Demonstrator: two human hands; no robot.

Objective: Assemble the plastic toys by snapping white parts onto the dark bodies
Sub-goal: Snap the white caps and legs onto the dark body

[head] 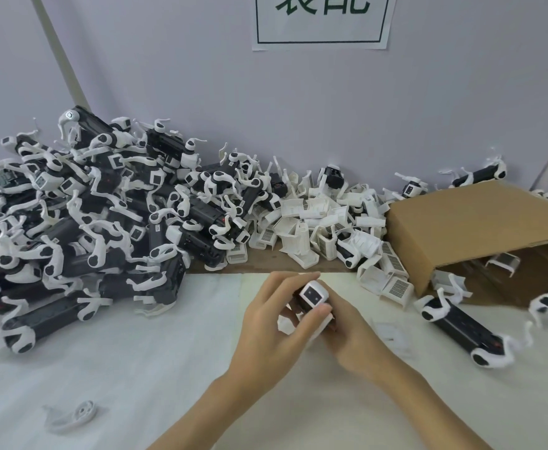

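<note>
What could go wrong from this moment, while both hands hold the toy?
1. The left hand and right hand cover most of the toy, so a misaligned white part may go unnoticed.
2. The big pile of toys leans toward the work area and might slide into it.
3. The loose white part near the table's front edge may be knocked off.

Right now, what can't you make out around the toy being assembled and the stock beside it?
- Head view: the dark-bodied toy with the white square face is mostly covered by the left hand and right hand; the snap joint is hidden.
- The tipped brown cardboard box is shadowed inside and cut by the right edge.
- The printed wall sign is cropped at top.
</note>
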